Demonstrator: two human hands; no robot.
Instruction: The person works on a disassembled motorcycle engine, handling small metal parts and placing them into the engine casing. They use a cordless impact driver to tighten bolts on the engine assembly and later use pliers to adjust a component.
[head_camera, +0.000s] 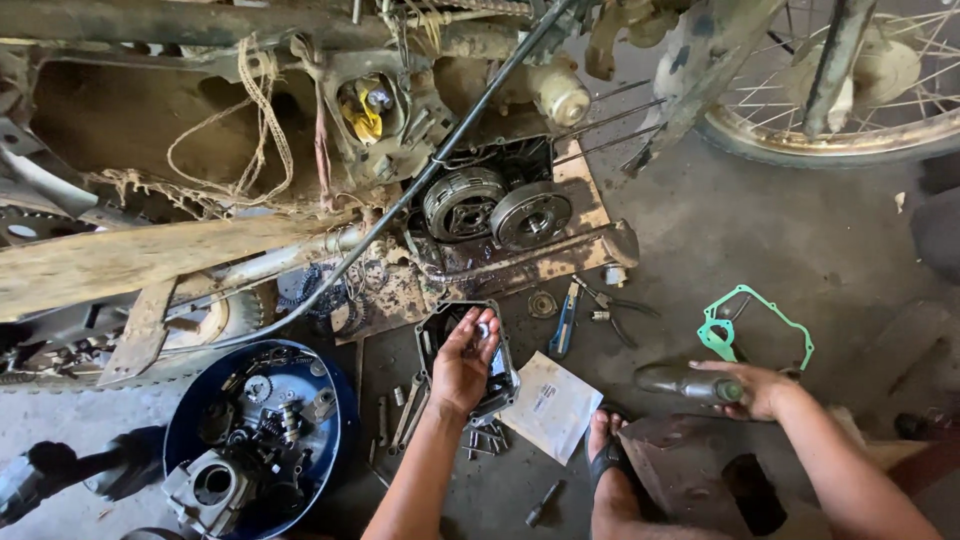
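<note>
- A rusty, stripped motorcycle frame (200, 130) is lying across the far half of the scene, with frayed tan cord hanging from it.
- A spoked chrome wheel (860, 110) is standing at the far right.
- An opened engine case (500, 205) is sitting in the middle of the frame, showing two round grey clutch assemblies side by side.
- A round dark blue metal basin (330, 440) is resting on the concrete floor (760, 240) at near left, holding greasy gears and a grey cylinder part.
- A black engine side cover (500, 385) is lying on the floor near the middle, just under the left hand.
- A white paper packet (552, 405) is lying just right of that cover.
- A thin green gasket (745, 325) is lying on the floor to the right, beyond the right hand.
- The left hand (465, 360) is hovering over the cover, fingers pinched on a small shiny metal piece (483, 328).
- The right hand (755, 388) is gripping a dark grey cylindrical can (680, 382) lying sideways.
- Blue-handled pliers (565, 320) are lying beyond the packet.
</note>
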